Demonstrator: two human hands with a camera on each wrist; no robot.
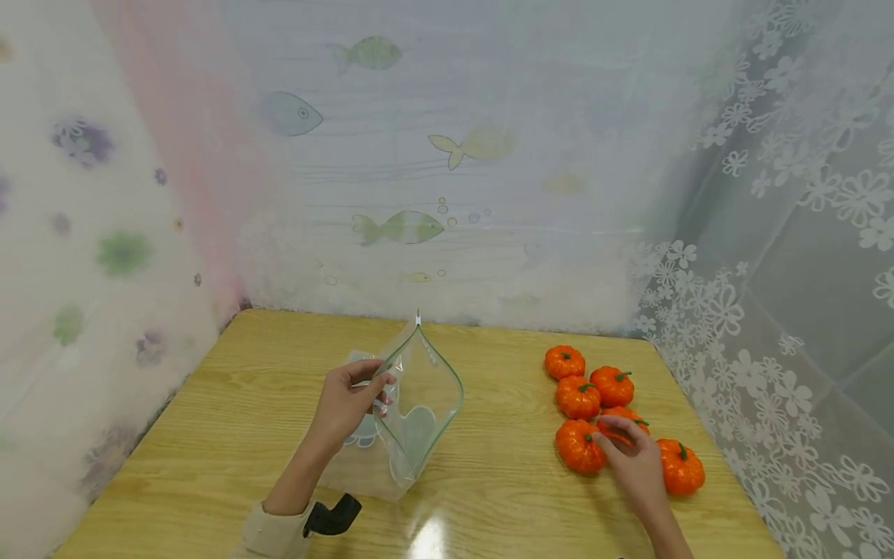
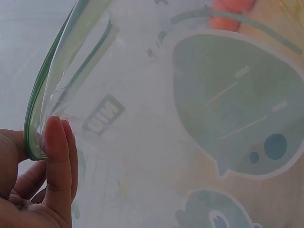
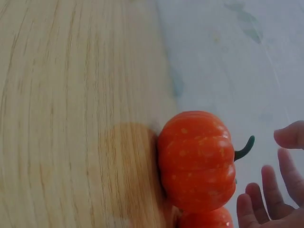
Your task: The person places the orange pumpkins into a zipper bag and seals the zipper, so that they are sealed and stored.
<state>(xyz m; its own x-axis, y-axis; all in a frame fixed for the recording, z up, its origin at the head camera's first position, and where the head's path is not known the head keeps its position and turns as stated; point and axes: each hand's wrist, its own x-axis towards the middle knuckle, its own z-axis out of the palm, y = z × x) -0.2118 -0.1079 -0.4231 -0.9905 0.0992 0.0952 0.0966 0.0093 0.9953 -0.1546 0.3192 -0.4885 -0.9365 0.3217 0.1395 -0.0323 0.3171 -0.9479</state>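
A clear zip bag [image 1: 419, 431] with a green-edged mouth and pale printed shapes stands over the middle of the table. My left hand [image 1: 345, 400] pinches one side of its rim between thumb and fingers, and the mouth gapes wide. In the left wrist view the fingertips [image 2: 57, 137] press the bag's film beside the green zip strip. On the right, my right hand [image 1: 635, 462] hovers by a small orange pumpkin [image 1: 578, 448] with a green stem. Its fingers are parted and loosely bent near the stem, grasping nothing. The right wrist view shows a gap between the hand and that pumpkin [image 3: 197, 161].
Several more orange pumpkins [image 1: 577, 397] cluster behind the right hand, and another pumpkin [image 1: 683, 470] sits to its right. The wooden table [image 1: 244, 388] meets a fish-patterned curtain [image 1: 419, 178] at the back. Patterned curtains hang on both sides.
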